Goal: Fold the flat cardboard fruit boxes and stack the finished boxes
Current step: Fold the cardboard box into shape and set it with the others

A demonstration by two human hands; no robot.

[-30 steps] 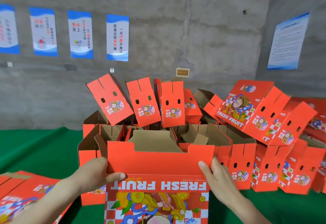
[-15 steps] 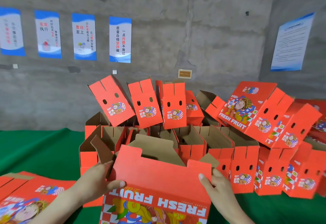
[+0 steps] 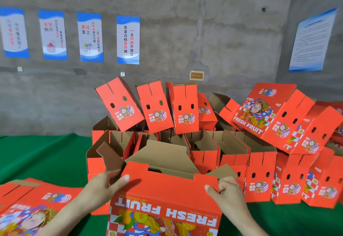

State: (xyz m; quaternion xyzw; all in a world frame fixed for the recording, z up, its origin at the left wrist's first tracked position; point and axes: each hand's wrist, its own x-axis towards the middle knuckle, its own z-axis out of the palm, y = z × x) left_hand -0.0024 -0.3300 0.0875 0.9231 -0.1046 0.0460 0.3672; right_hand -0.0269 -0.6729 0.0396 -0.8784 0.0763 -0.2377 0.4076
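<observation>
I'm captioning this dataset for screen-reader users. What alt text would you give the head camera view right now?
A left hand and a right hand grip the top corners of a half-folded red fruit box printed FRESH FRUIT. Behind it a pile of folded boxes crowds a green table, with flat boxes lying at the left.
</observation>
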